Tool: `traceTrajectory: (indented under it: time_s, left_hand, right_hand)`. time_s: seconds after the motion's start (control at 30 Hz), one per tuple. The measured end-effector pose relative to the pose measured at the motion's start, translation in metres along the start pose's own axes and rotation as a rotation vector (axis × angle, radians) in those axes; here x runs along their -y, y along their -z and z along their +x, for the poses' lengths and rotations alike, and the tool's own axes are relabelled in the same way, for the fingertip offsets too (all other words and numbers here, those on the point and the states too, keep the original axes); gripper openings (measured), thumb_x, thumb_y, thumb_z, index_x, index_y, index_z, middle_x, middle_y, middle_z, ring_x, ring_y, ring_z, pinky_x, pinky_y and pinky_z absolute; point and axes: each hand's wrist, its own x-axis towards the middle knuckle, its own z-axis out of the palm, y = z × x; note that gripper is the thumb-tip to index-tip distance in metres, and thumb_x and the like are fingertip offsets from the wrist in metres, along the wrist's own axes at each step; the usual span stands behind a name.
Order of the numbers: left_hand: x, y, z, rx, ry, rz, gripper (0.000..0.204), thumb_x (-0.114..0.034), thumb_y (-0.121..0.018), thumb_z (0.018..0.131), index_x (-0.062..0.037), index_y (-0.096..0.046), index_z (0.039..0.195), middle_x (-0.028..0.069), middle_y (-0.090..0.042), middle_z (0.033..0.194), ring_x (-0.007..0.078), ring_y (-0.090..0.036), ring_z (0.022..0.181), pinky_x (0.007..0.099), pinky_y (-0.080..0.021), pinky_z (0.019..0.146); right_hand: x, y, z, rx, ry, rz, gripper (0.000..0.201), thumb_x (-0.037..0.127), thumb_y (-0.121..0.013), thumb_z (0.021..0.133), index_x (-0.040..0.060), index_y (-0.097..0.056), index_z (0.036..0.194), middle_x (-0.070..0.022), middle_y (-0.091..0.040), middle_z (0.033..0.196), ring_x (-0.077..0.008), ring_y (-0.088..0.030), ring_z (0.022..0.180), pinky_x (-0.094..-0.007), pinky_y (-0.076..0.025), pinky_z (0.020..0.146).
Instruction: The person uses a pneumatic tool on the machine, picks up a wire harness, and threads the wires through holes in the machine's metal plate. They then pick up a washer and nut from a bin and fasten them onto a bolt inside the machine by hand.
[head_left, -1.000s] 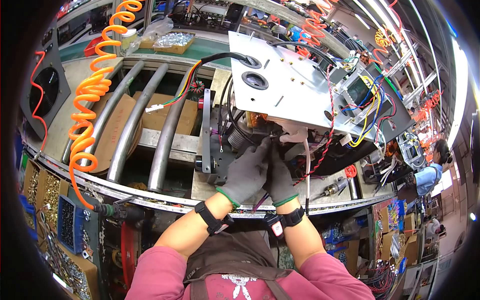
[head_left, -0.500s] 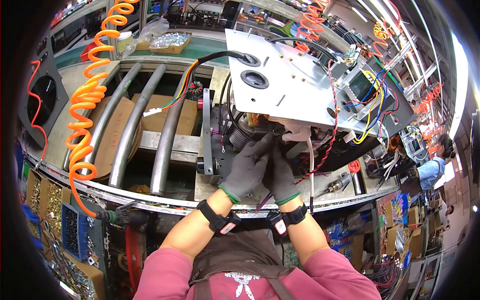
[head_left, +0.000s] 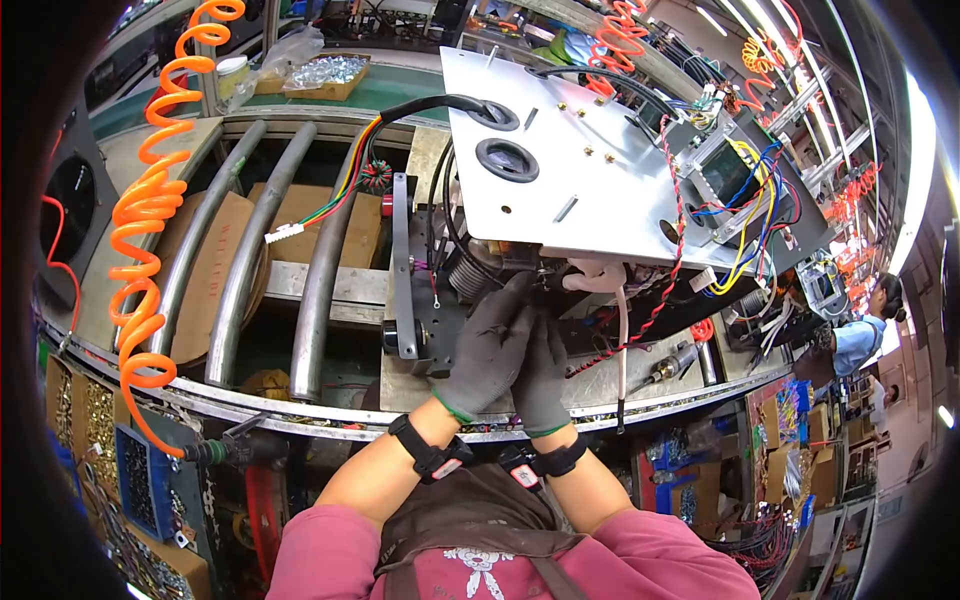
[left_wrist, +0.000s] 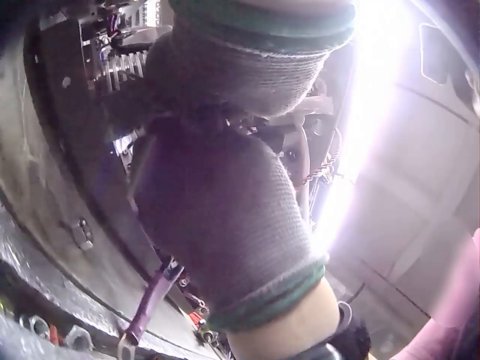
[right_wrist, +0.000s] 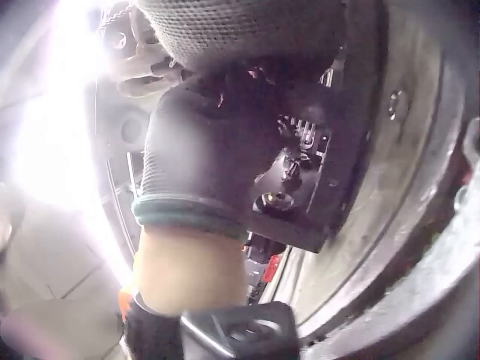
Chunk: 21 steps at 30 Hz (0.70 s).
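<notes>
Both hands wear grey knit gloves with green cuffs and meet under the front edge of a silver metal panel (head_left: 560,200). My left hand (head_left: 490,350) reaches in with its fingers close to black cables and a coiled metal part (head_left: 470,275). Right beside it, my right hand (head_left: 541,380) overlaps it, near a pale wrapped pipe (head_left: 597,276). In the left wrist view the left hand (left_wrist: 232,71) is above the right hand (left_wrist: 225,217). The gloves hide the fingertips; I cannot tell what they hold. A purple wire (left_wrist: 154,300) with a ring terminal hangs below the gloves.
Metal rollers (head_left: 325,270) run to the left, with cardboard between them. An orange coiled air hose (head_left: 145,215) leads down to a power driver (head_left: 225,450). A red-black twisted wire (head_left: 672,260) hangs at the panel's right. A blue bin of screws (head_left: 145,480) stands lower left.
The right hand has shifted left, closer against the left hand. The left hand stays at the same spot under the panel. The whole view has drifted slightly, moving the assembly left.
</notes>
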Motion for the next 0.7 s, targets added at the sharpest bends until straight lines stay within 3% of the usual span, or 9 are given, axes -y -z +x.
traceTrajectory:
  time_s: [0.03,0.1,0.13,0.23,0.37,0.43,0.53,0.63,0.7]
  left_hand:
    - [-0.002,0.003,0.001,0.023,0.005,0.005,0.037,-0.004,-0.053,0.089,-0.003,-0.053,0.126,0.014,-0.06,0.104,0.0242,-0.06,0.095,0.0304,-0.048,0.081]
    - [-0.018,0.013,0.005,0.119,0.066,0.067,0.039,-0.002,-0.05,0.089,-0.0004,-0.05,0.128,0.0159,-0.056,0.114,0.0236,-0.056,0.106,0.0307,-0.044,0.09]
    - [-0.025,0.016,0.007,0.216,0.128,0.127,0.041,0.0,-0.047,0.09,0.0023,-0.046,0.131,0.0178,-0.052,0.124,0.023,-0.051,0.117,0.0311,-0.04,0.099]
    - [-0.032,0.017,0.012,0.239,0.126,0.097,0.041,0.0,-0.045,0.089,0.0012,-0.049,0.13,0.0184,-0.053,0.121,0.0245,-0.052,0.114,0.0315,-0.04,0.098]
    - [-0.026,0.016,0.012,0.237,0.136,0.062,0.042,0.001,-0.044,0.089,0.0012,-0.048,0.13,0.017,-0.054,0.119,0.0236,-0.051,0.114,0.0317,-0.04,0.098]
    - [-0.025,0.017,0.013,0.23,0.232,-0.031,0.042,0.001,-0.044,0.089,0.0014,-0.049,0.13,0.0159,-0.054,0.12,0.0224,-0.051,0.115,0.0315,-0.04,0.098]
    - [-0.021,0.016,0.013,0.229,0.246,-0.076,0.041,0.001,-0.043,0.089,0.0013,-0.049,0.13,0.0146,-0.054,0.12,0.0211,-0.051,0.115,0.0311,-0.039,0.099]
    - [-0.015,0.011,0.012,0.209,0.116,-0.065,0.041,0.002,-0.042,0.089,0.0011,-0.049,0.13,0.0144,-0.054,0.121,0.0204,-0.05,0.116,0.0308,-0.039,0.099]
    - [-0.014,0.009,0.014,0.196,0.146,-0.079,0.04,0.002,-0.043,0.09,0.0011,-0.05,0.129,0.0139,-0.054,0.121,0.0203,-0.051,0.115,0.0308,-0.039,0.1]
  right_hand:
    - [0.01,0.003,0.004,-0.001,-0.003,0.001,0.044,0.015,-0.041,0.096,-0.0021,-0.035,0.136,-0.0208,-0.052,0.127,-0.0299,-0.055,0.113,-0.0351,-0.047,0.09]
    - [0.04,0.017,0.016,-0.025,-0.328,0.454,0.045,0.017,-0.039,0.097,-0.0031,-0.035,0.138,-0.02,-0.048,0.132,-0.0283,-0.053,0.115,-0.0346,-0.043,0.095]
    - [0.042,0.016,0.017,-0.03,-0.333,0.452,0.045,0.017,-0.039,0.097,-0.0031,-0.035,0.138,-0.02,-0.048,0.132,-0.0283,-0.053,0.115,-0.0346,-0.043,0.095]
    - [0.044,0.017,0.022,-0.063,-0.24,0.442,0.048,0.017,-0.039,0.097,-0.0031,-0.031,0.14,-0.0188,-0.046,0.135,-0.0251,-0.049,0.119,-0.0332,-0.039,0.099]
    - [0.048,0.023,0.029,-0.035,-0.377,0.588,0.045,0.012,-0.041,0.094,-0.0034,-0.037,0.136,-0.0202,-0.052,0.128,-0.0267,-0.052,0.116,-0.0346,-0.041,0.096]
    - [0.048,0.023,0.03,-0.028,-0.415,0.624,0.044,0.01,-0.042,0.094,-0.0035,-0.039,0.135,-0.0205,-0.054,0.126,-0.0271,-0.053,0.116,-0.035,-0.042,0.096]
    - [0.05,0.022,0.03,-0.083,-0.302,0.512,0.043,0.008,-0.043,0.092,-0.0048,-0.041,0.133,-0.0201,-0.054,0.125,-0.0259,-0.052,0.116,-0.0342,-0.042,0.095]
    - [0.053,0.023,0.032,-0.103,-0.399,0.574,0.041,0.009,-0.045,0.093,-0.0059,-0.043,0.131,-0.0192,-0.055,0.124,-0.0241,-0.053,0.114,-0.0324,-0.042,0.095]
    - [0.047,0.02,0.031,-0.06,-0.461,0.596,0.04,0.007,-0.043,0.091,-0.005,-0.045,0.13,-0.0145,-0.053,0.127,-0.0213,-0.052,0.113,-0.032,-0.041,0.095]
